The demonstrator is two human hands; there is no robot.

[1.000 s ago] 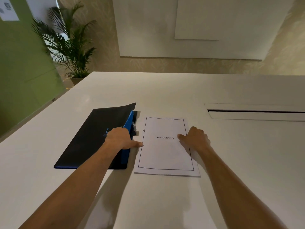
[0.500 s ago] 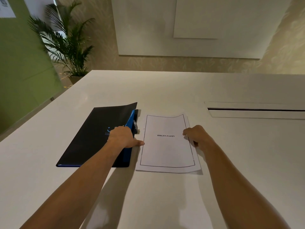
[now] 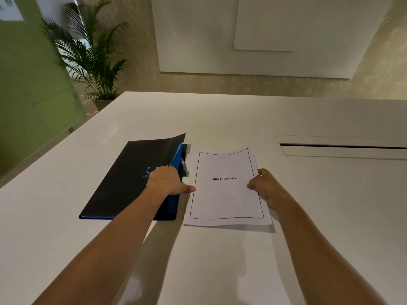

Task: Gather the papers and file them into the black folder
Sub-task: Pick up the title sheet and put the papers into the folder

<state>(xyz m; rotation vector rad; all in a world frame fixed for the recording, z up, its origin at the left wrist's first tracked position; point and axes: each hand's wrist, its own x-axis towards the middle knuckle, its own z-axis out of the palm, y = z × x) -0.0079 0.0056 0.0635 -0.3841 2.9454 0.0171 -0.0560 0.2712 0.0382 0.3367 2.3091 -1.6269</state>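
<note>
I see the papers point(image 3: 226, 190) lying on the white surface point(image 3: 220, 260), just right of the black folder point(image 3: 132, 177), with the top sheet headed BIBLIOGRAPHY. My right hand point(image 3: 265, 187) pinches the stack's right edge, thumb on top and fingers curled beneath, so that edge and the far right corner lift and bow while the near edge rests on the surface; I judge this grip is meant to raise the stack as one unit. My left hand point(image 3: 167, 180) lies palm-down on the folder's right side, thumb reaching to the left margin of the papers; it grips nothing that I can confirm, and I judge it steadies the folder and squares the stack's left edge. The folder lies flat, its cover bowed up at the far right corner, showing a blue lining and a dark clip near the spine side. This part-open state suits insertion from the right. Filing is not yet done: the papers lie entirely outside the folder. Limits of view: the sheet count cannot be read, though a second edge shows at the right. The right fingers under the stack are hidden. The left hand covers part of the folder's blue logo, which is too small to read. The clip mechanism is not resolvable.
</note>
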